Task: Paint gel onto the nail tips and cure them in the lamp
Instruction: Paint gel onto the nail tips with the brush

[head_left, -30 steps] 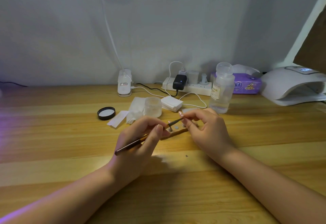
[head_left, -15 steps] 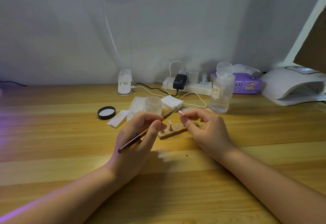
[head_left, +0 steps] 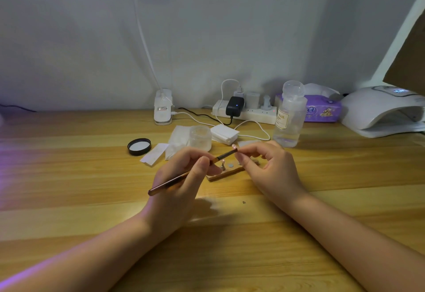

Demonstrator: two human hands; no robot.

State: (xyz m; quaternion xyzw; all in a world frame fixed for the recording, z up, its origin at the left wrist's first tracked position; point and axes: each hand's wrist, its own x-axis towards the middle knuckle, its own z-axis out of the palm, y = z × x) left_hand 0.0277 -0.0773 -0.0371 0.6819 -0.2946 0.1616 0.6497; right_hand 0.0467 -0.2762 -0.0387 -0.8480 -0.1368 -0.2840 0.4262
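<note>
- Hands meet over the middle of the wooden table (head_left: 69, 176).
- The left hand (head_left: 179, 183) has its fingers curled round a thin brown brush (head_left: 193, 172). The brush slants up toward 2 o'clock, and its dark tip reaches the other hand.
- The right hand (head_left: 269, 167) pinches a small pink nail tip (head_left: 234, 146) between thumb and finger. The brush tip touches it, or is just beside it; I cannot tell which.
- A little wooden stand (head_left: 226, 173) lies on the table under both hands. One small nail tip on a peg (head_left: 222, 166) stands on it, next to a round grey spot.
- At 12 o'clock from the hands sits an open clear jar (head_left: 200, 137), with white paper wipes (head_left: 178, 139) just beside it.
- The jar's black lid (head_left: 139, 146) lies at 10 o'clock from the hands, well apart from the jar.
- A clear bottle (head_left: 289, 116) with a label stands at 1 o'clock from the hands.
- The white curing lamp (head_left: 379, 109) sits far off at 2 o'clock, at the table's right edge.
- A purple tissue pack (head_left: 322, 109) lies between the bottle and the lamp, by the wall.
- A white power strip (head_left: 246, 113) with plugs lies at the back, at 12 o'clock.
</note>
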